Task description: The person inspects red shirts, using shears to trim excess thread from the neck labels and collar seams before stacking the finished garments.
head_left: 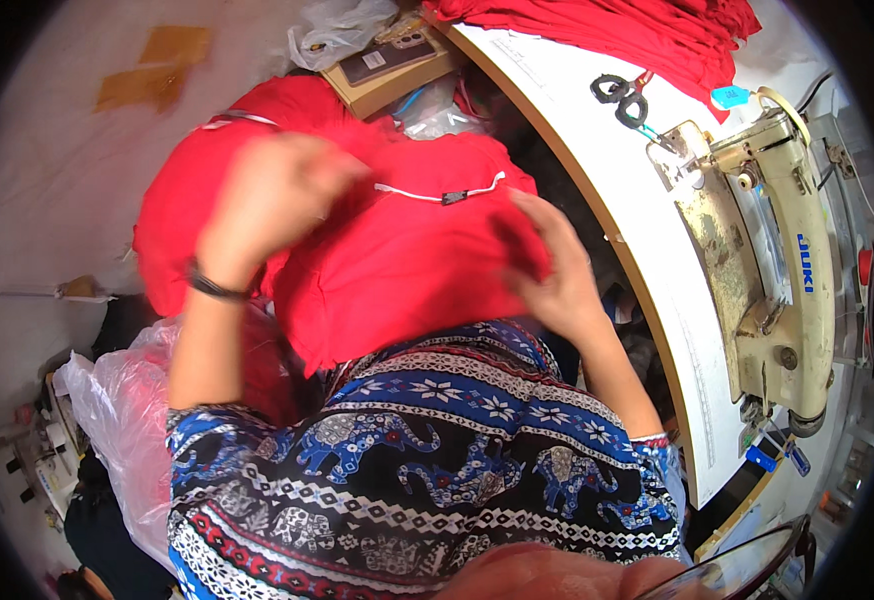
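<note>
A red garment (407, 265) lies spread over my lap, its cloth loose and wrinkled. A white strip with a small black label (454, 198) crosses its upper part. My left hand (282, 190), with a dark band at the wrist, is raised over the left side of the red cloth. Motion smears its curled fingers, so whether they grip cloth is unclear. At the garment's right edge, my right hand (562, 270) has its thumb and fingers apart, the fingertips by the cloth.
To the right, a white-topped table (647, 270) carries a sewing machine (787, 260), black-handled scissors (622, 98) and a heap of red cloth (617, 30). Beyond my lap sits a cardboard box (397, 80) with a phone-shaped package on it. A clear plastic bag (127, 420) is at my left.
</note>
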